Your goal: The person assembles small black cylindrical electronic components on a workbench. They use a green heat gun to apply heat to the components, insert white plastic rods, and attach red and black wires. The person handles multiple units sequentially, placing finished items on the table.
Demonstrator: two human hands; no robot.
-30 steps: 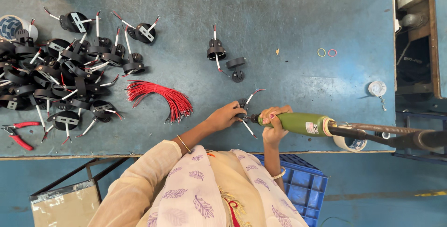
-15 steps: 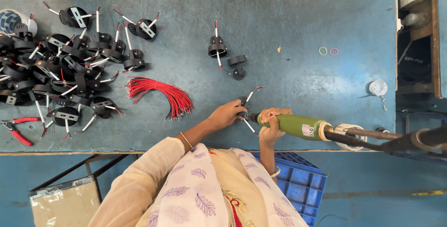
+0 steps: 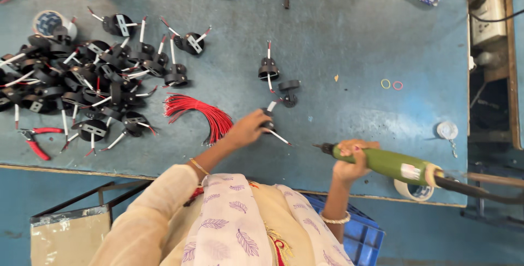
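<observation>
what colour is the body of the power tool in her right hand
Green, with a black tip; the electric screwdriver in the right hand shows clearly in the head view.

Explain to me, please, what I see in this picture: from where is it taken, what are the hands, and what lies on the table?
The picture comes from a camera worn on a person's head, looking straight down at their own two hands and a blue table. There is no machine here, only bare hands.

The left hand presses a small black part with white wires onto the table. The right hand grips a green power tool, its tip pointing toward that part but apart from it.

At the left lies a pile of black parts, and beside it a bundle of red wires and red pliers. Two more black parts lie in the middle, and two small rings at the right.
</observation>
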